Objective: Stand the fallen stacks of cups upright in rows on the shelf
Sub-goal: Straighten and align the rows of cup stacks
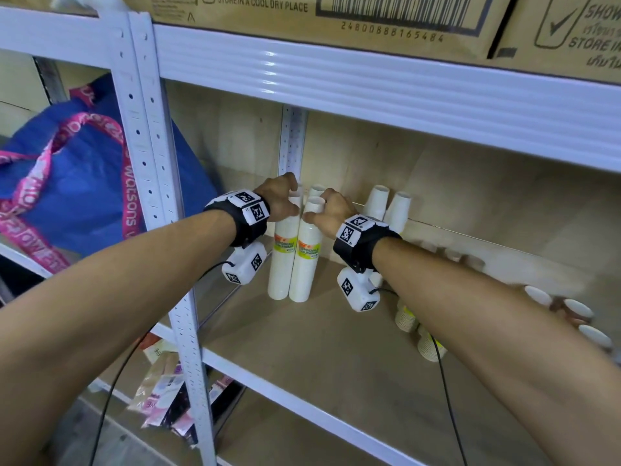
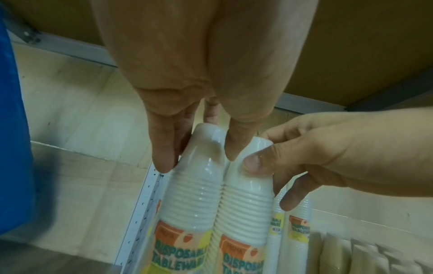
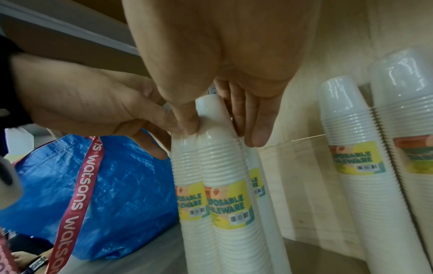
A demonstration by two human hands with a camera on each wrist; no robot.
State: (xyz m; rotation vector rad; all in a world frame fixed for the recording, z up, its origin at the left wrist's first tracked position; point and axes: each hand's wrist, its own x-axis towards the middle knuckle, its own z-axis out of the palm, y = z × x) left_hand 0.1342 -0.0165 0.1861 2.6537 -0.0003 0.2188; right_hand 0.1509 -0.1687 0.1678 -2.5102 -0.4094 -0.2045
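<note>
Currently I pinch two upright cup stacks: left hand (image 1: 279, 200) on left stack (image 1: 284, 260), right hand (image 1: 331, 211) on right stack (image 1: 307, 257).

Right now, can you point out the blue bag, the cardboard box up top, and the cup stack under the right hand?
blue bag (image 1: 84, 183), head view, front panel.
cardboard box (image 1: 268, 25), head view, printed side.
cup stack (image 1: 307, 264), head view, label area.

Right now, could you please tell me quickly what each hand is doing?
Left hand: closed on the top of the left front cup stack.
Right hand: closed on the top of the right front cup stack.
</note>
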